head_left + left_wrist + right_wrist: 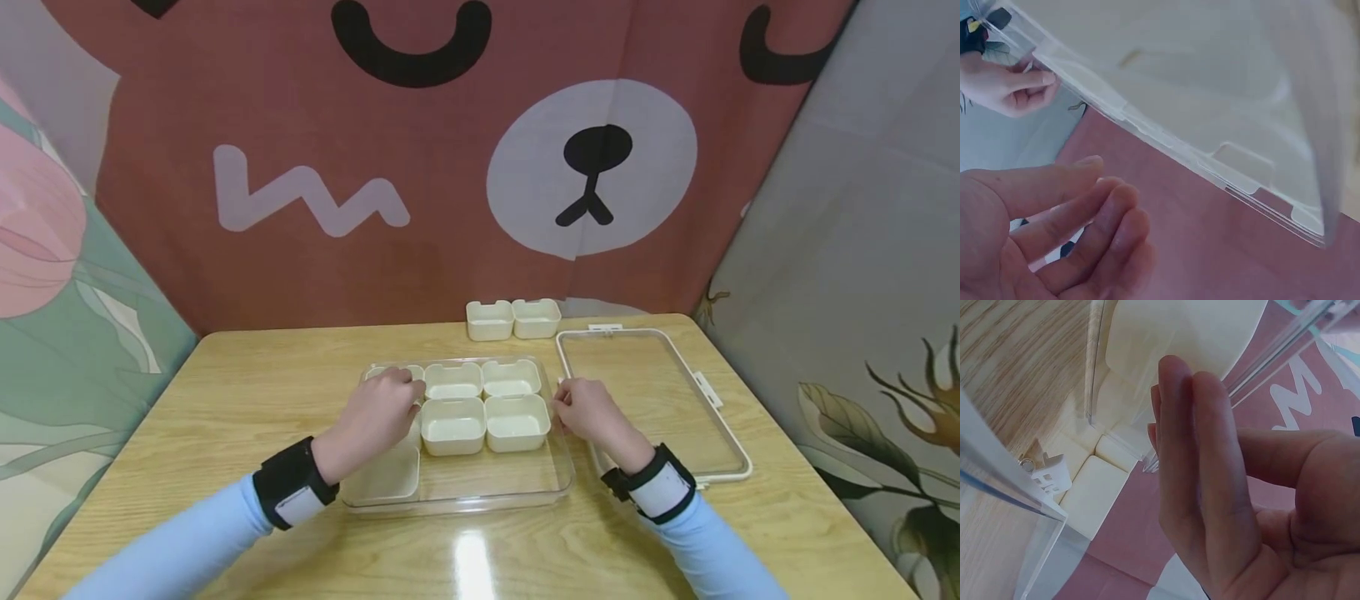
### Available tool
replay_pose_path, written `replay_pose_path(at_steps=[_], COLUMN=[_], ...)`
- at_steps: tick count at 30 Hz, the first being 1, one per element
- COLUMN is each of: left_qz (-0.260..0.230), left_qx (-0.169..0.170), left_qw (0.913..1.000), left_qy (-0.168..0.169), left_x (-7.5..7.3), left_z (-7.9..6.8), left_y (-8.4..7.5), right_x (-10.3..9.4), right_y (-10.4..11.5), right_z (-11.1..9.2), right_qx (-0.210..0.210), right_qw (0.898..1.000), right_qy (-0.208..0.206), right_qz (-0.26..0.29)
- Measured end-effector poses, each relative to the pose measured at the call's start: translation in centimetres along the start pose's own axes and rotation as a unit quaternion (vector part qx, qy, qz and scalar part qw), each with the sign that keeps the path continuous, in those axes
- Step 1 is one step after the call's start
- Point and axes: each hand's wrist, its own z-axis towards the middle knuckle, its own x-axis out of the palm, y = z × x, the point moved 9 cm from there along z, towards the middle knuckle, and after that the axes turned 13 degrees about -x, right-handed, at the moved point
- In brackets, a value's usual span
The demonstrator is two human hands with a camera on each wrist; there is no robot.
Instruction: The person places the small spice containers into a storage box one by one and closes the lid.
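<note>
The left hand (378,408) hangs loose at the left of the white cups (453,427). The right hand (594,412) is by the clear box's (495,481) right edge; I can't tell if it grips.

From the near side, the head camera looks forward and down over the table (262,392) to the far red backdrop (360,283). The tilted wrist cameras peer close past the left hand (1066,231) and right hand (1216,487), both sharing the clear box (495,482) and backdrop with it.
</note>
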Motion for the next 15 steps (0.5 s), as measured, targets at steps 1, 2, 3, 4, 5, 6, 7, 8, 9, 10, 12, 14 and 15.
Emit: replay_pose_path(at_steps=[1, 2, 3, 4, 5, 6, 7, 8, 9, 10, 12, 14, 15], left_qz=[0.000, -0.001, -0.002, -0.002, -0.002, -0.003, -0.004, -0.006, -0.009, -0.010, -0.016, -0.026, -0.031], left_qx=[-0.003, -0.006, -0.009, -0.012, -0.014, -0.016, -0.018, -0.020, -0.022, -0.025, -0.035, -0.047, -0.053], left_qw=[1.0000, 1.0000, 0.9999, 0.9999, 0.9998, 0.9997, 0.9995, 0.9994, 0.9992, 0.9990, 0.9982, 0.9969, 0.9962], left_qy=[-0.001, 0.001, 0.005, 0.010, 0.015, 0.020, 0.025, 0.029, 0.033, 0.036, 0.045, 0.058, 0.063], left_x=[0.0, 0.1, 0.1, 0.1, 0.1, 0.1, 0.1, 0.2, 0.2, 0.3, 0.6, 1.0, 1.3], left_z=[0.4, 0.8, 1.2, 1.6, 2.1, 2.5, 3.0, 3.5, 4.0, 4.5, 5.5, 6.5, 7.0], left_y=[0.2, 0.3, 0.4, 0.5, 0.6, 0.7, 0.7, 0.8, 0.8, 0.8, 0.9, 1.1, 1.1], right_x=[0.0, 0.0, 0.0, 0.0, 0.0, 0.0, -0.1, -0.1, -0.1, -0.1, -0.1, 0.0, 0.0], right_y=[0.1, 0.1, 0.1, 0.1, 0.0, 0.0, 0.0, -0.1, -0.1, -0.1, 0.0, -0.1, -0.1], right_z=[0.1, 0.1, 0.1, 0.1, 0.0, 0.0, 0.0, 0.0, 0.0, 0.0, 0.0, 0.0, 0.0], right_qx=[-0.004, -0.003, -0.001, 0.001, 0.003, 0.006, 0.010, 0.014, 0.015, 0.015, 0.011, 0.009, 0.008], right_qw=[1.000, 1.000, 1.000, 1.000, 1.000, 1.000, 1.000, 1.000, 1.000, 1.000, 1.000, 1.000, 1.000], right_qy=[0.001, 0.002, 0.003, 0.004, 0.005, 0.005, 0.005, 0.005, 0.005, 0.005, 0.005, 0.005, 0.005], right_qz=[-0.001, -0.001, -0.001, 0.000, -0.001, 0.000, 0.001, 0.002, 0.002, 0.002, 0.001, 0.002, 0.001])
